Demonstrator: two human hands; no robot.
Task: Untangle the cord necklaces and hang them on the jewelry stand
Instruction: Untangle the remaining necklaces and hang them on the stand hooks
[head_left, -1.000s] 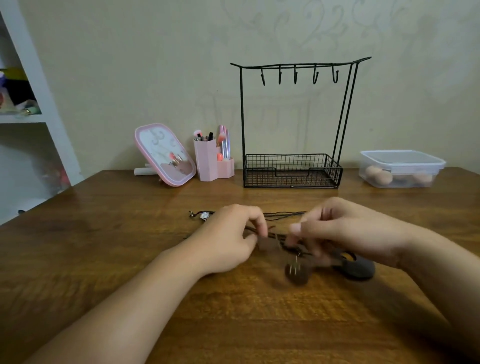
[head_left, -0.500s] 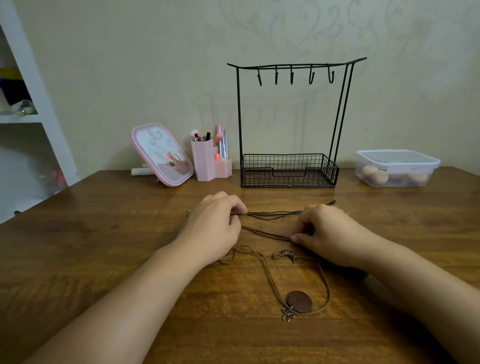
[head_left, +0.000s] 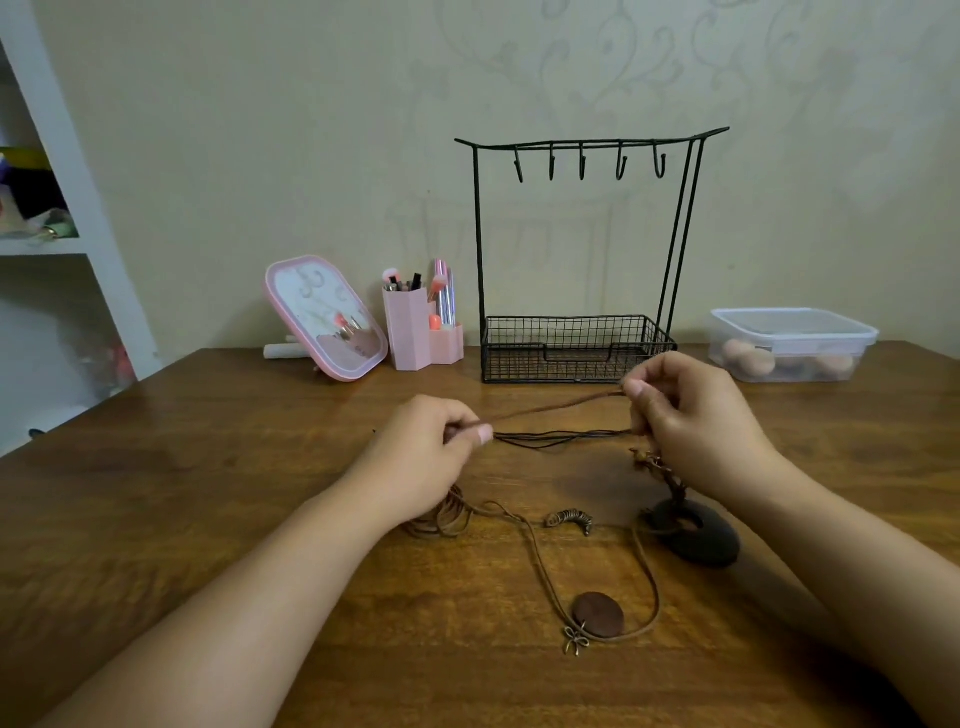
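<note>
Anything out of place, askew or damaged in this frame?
Nothing looks damaged or spilled. The cord necklaces are tangled, as expected: both hands pinch cords, pendants lie loose on the table, and the jewelry stand has bare hooks. The pink mirror leans tilted, apparently its normal prop.

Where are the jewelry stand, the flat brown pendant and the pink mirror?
jewelry stand (head_left: 576, 349): head view, front wall of its wire basket.
flat brown pendant (head_left: 598, 614): head view, middle of the oval disc.
pink mirror (head_left: 324, 317): head view, middle of the glass.
</note>
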